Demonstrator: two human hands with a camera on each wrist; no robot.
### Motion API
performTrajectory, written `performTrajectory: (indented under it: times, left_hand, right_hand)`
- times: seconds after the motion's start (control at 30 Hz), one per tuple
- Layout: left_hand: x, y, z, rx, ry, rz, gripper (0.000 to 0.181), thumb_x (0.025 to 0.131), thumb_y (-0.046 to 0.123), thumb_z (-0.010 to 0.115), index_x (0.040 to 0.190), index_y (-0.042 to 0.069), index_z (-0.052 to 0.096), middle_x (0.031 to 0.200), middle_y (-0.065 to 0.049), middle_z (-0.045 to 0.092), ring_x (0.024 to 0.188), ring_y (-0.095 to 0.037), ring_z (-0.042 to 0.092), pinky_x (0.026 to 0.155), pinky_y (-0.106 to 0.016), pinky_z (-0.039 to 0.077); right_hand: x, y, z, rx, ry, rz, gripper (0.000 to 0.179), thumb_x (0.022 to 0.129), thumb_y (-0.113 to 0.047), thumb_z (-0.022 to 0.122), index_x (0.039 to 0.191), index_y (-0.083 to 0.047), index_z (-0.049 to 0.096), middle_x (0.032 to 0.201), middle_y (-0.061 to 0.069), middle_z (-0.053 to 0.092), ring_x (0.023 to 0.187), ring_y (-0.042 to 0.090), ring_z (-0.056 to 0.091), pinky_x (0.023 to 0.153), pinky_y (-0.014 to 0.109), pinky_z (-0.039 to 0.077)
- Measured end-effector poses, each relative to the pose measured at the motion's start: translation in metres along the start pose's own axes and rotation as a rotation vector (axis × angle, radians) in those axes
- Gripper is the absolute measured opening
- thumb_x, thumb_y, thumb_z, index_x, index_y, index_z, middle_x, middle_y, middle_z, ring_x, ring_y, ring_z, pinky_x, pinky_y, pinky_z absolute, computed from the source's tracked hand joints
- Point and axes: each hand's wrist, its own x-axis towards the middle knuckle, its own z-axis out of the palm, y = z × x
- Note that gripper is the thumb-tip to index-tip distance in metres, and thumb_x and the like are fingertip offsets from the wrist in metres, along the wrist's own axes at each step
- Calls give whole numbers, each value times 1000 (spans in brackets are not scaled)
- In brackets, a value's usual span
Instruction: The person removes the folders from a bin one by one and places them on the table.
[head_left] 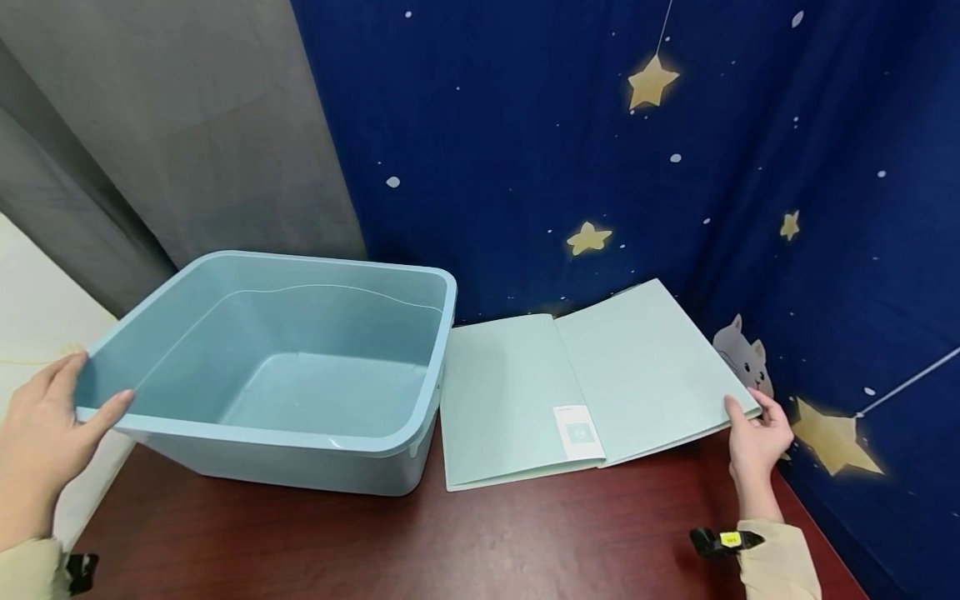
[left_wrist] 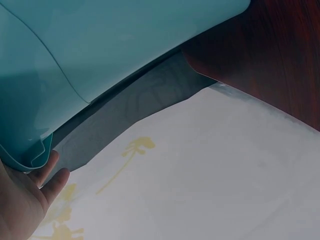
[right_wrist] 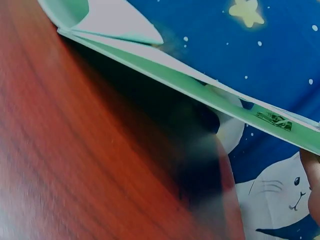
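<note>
A light blue plastic tub (head_left: 300, 462) stands on the left of the table, its inside bare. My left hand (head_left: 45, 437) grips the tub's near-left rim corner, thumb on one side and fingers on the other; in the left wrist view the hand (left_wrist: 25, 200) shows under the rim's lip. To the right of the tub lies a pale green book (head_left: 645, 375), spread open, with a small white label (head_left: 576, 432) near the fold. Its right half is lifted off the table, and my right hand (head_left: 759, 437) pinches that half's near-right corner. In the right wrist view the book's edge (right_wrist: 150, 82) shows separate layers.
A dark red-brown wooden table (head_left: 510, 537) carries both things. Behind hang a grey curtain (head_left: 172, 125) and a dark blue curtain (head_left: 510, 125) with stars and a cat print. A white sheet with yellow prints (left_wrist: 200, 165) lies at the left.
</note>
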Motion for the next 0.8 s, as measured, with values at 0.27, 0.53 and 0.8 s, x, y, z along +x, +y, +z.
performTrajectory:
  times: [0.27,0.53,0.8]
  left_hand:
    - [0,0,-2,17,-11,0,88,85,57,42,141,-7,18,142,-31,20,131,-47,18,108,-54,11]
    - [0,0,-1,38,-35,-10,87,86,56,42,141,-6,17,144,-30,18,132,-46,16,107,-56,12]
    - [-1,0,-2,33,-50,-7,88,86,57,40,142,-6,15,144,-29,17,132,-46,15,106,-56,12]
  right_hand:
    - [4,16,-15,-170,-10,39,38,68,-7,78,104,-7,66,91,2,64,61,3,61,51,10,46]
    - [4,19,-21,-403,-18,-16,35,70,-13,78,102,-15,66,78,-8,61,47,-3,49,43,9,39]
    - [-5,-2,-14,-484,-50,3,30,73,-15,75,101,-14,65,81,-15,59,56,-5,49,49,7,38]
